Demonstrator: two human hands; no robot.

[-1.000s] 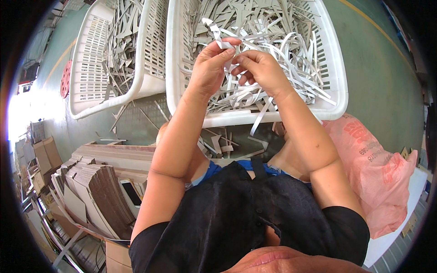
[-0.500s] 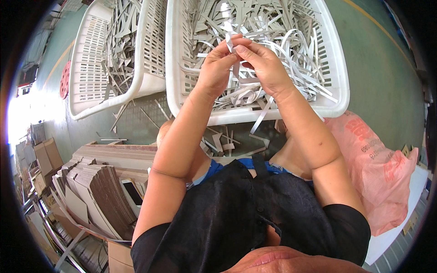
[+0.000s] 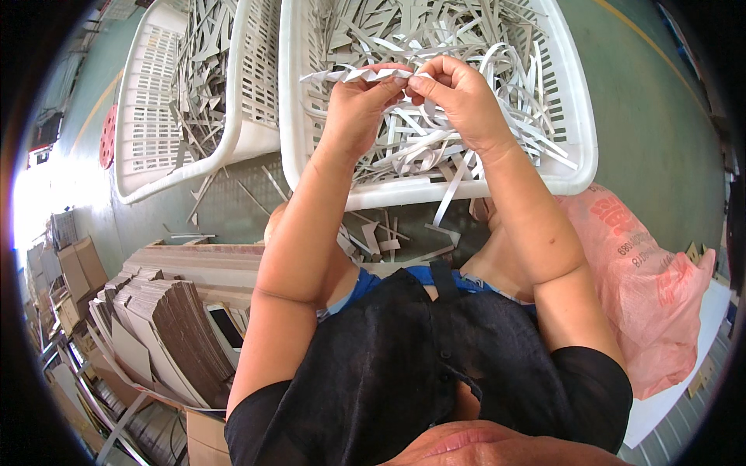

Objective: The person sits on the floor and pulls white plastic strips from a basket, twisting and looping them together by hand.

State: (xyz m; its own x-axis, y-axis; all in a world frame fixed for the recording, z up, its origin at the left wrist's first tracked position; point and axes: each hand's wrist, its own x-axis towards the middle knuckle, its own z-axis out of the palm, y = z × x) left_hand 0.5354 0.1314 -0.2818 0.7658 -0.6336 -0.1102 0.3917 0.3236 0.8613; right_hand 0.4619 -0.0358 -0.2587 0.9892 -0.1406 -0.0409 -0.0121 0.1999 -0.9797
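Note:
Between my two hands, over the near white plastic basket (image 3: 528,189), is a folded white paper strip (image 3: 332,77) with a zigzag, braid-like edge. My left hand (image 3: 351,113) is closed on it, the folded length pointing out to the left past my fingers. My right hand (image 3: 470,105) pinches the strip's other end between thumb and fingers, close against my left fingertips. Loose white paper strips (image 3: 536,136) curl in the basket below my hands. Farther back in it lies a heap of grey-white cardboard offcuts (image 3: 373,31).
A second white basket (image 3: 148,124) of offcuts stands at left. Scraps (image 3: 371,237) litter the green floor before me. Stacked cardboard pieces (image 3: 167,334) and a phone (image 3: 225,326) lie at lower left. A pink plastic bag (image 3: 645,287) is by my right arm.
The folded strip has swung from pointing away from me to pointing left. My hands have turned with it, and my right hand has shifted slightly right.

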